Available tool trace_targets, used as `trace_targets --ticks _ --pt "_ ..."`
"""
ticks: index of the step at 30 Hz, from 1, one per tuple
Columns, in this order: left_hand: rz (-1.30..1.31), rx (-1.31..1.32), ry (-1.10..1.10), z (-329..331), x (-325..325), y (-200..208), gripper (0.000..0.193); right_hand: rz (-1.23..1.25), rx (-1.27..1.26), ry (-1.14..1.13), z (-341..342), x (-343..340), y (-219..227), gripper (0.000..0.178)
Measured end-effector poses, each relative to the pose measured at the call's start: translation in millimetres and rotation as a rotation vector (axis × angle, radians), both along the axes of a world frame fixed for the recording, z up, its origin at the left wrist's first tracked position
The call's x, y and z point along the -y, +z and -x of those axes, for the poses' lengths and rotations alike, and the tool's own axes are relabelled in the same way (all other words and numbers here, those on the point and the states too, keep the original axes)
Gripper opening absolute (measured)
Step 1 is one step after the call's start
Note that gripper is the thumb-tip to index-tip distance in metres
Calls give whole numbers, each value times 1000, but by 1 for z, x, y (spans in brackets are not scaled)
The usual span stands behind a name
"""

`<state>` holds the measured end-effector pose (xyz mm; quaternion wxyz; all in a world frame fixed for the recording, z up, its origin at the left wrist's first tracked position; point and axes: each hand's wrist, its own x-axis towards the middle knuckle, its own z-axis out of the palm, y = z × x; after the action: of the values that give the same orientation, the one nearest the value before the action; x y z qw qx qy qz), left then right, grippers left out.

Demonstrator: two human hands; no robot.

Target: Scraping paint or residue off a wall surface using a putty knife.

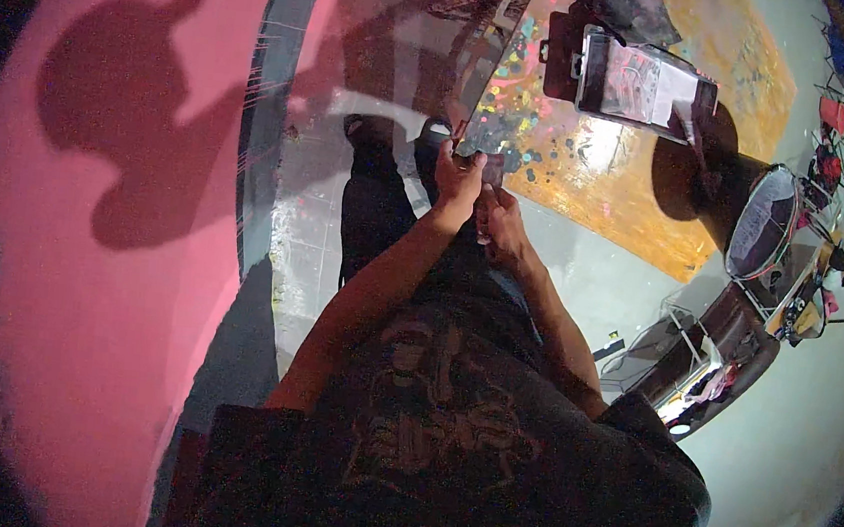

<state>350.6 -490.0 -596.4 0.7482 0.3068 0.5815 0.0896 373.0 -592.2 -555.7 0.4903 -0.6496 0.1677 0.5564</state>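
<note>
My two hands are close together in front of my waist. My right hand is closed round the lower part of a dark, flat-ended tool, which looks like a scraper; its exact kind is hard to make out in the dim light. Just left of it and slightly higher, my left hand has its fingers bent and closed near the tool's end. What lies between those fingers is too dark and small to name.
A pink wall carrying my shadow rises at left. Ahead lies a yellow, paint-spattered sheet, with a paint tray at its far side. A long narrow frame stands beyond my hands. At right are an oval-topped object and a cluttered rack.
</note>
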Motion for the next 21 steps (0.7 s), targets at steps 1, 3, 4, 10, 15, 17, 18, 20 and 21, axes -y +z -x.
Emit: trace_targets --ticks 1,3,4,10,15,17,18,20,21 --pt "-3 -5 7 4 1 -15 48 -3 -5 7 0 -1 -2 35" --pt "-509 -153 -215 20 7 -57 43 -135 -13 -11 0 -6 -1 31" --pt "-503 -154 -220 17 8 -57 43 -129 -15 -16 -2 -6 0 31" --pt "-231 -21 -143 16 6 -54 45 -149 19 -57 1 -4 -5 32" --pt "-377 -140 -322 12 0 -12 60 -28 2 -48 6 -4 4 38" --pt "-394 -90 -318 17 2 -9 65 -2 -5 -33 9 1 4 38" --pt "-410 -38 -315 19 3 -8 70 26 -12 -19 10 3 4 38" --pt "-444 -94 -293 17 8 -5 69 4 9 -21 13 5 0 38" --pt "-479 -149 -273 16 9 -4 67 -20 32 -25 14 6 -2 38"
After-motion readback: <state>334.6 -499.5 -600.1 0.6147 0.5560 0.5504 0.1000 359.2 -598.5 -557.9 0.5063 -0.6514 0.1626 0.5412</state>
